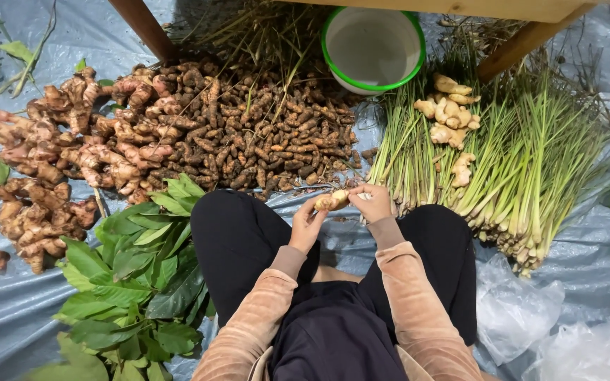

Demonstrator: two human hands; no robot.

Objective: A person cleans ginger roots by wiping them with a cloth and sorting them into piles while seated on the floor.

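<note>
A person sits on a grey-blue plastic sheet (9,317), knees drawn up, and everything else is placed here relative to the small pale root (332,200) held between the two hands.

Far to the left of that root lies a heap of large pinkish-brown rhizomes (44,162); below them, left of the person's knee, sits a bundle of green leaves (136,282). Above and just left of the root spreads a wide mound of small dark finger-shaped roots (263,134), with dry stalks scattered over it.

The left hand (306,224) sits just below and left of the root, fingers curled up around its lower end. The right hand (371,202) is immediately to its right, fingertips closed on the other end — so the root is pinched between both hands, above the gap between the knees.

Straight above, well apart, stands a white bowl with a green rim (373,48). To the right lie bundled green lemongrass stalks (523,169), with pale ginger pieces (449,116) resting on them — and clear plastic bags (523,310) lie lower right.
</note>
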